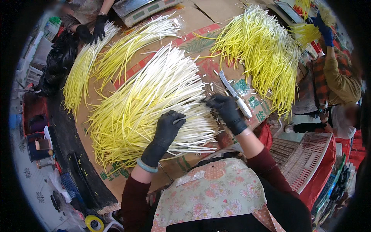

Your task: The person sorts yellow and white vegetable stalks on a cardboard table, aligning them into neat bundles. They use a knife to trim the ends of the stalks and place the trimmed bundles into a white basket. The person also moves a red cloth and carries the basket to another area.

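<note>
A large spread of yellow chives (150,101) lies before me, white stem ends to the right and yellow leaf tips to the left. My left hand (169,127), in a black glove, rests over the middle of these stalks with its fingers curled. Whether a stalk is pinched in it is unclear. At the white cut ends, my right hand (226,111), also gloved in black, has bent fingers; their tips are blurred, and any small thing in them is hidden. A knife with a curved blade and pale handle (243,108) lies just beyond the right hand.
Flattened printed cardboard (200,43) covers the table. Another chive heap (258,55) lies far right. A co-worker's black-gloved hands (92,33) touch a bunch at upper left; a blue-gloved hand (323,29) holds chives at upper right. A scale (145,10) stands at the back.
</note>
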`<state>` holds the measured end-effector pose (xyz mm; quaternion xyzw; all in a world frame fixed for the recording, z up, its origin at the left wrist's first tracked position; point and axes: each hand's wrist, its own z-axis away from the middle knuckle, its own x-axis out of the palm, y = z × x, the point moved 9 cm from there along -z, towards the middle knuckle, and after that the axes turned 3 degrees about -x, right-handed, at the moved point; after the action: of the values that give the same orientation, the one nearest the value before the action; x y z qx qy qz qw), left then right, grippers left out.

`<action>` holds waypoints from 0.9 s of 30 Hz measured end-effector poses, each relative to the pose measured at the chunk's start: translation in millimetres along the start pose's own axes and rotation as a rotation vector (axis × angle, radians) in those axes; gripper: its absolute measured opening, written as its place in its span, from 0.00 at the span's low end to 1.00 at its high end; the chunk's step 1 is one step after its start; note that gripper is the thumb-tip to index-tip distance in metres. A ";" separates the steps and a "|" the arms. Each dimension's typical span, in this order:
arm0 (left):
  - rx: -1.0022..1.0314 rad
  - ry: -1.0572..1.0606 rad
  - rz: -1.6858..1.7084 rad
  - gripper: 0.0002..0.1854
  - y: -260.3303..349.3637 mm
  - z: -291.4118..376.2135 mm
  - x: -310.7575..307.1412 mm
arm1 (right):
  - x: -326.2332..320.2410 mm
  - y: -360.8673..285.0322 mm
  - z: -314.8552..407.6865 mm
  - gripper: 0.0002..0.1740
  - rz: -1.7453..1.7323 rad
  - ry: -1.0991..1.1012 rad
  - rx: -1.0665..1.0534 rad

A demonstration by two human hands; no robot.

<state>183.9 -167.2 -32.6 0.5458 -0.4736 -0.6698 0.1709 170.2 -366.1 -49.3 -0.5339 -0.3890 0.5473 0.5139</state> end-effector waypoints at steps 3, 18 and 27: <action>0.199 0.002 -0.341 0.07 2.4 -23.9 2.7 | -81.0 -36.4 15.0 0.11 0.011 0.202 -0.101; 0.199 -0.237 -0.545 0.10 39.7 115.6 18.7 | 58.3 -15.8 107.7 0.15 0.534 -0.565 -0.405; -0.033 -0.040 -0.105 0.09 22.6 115.5 17.9 | 30.5 -14.3 86.6 0.12 0.664 -0.491 -0.322</action>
<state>68.0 -139.9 -29.3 0.5535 -0.4365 -0.6964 0.1349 90.1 -323.2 -30.0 -0.5575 -0.3871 0.7257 0.1127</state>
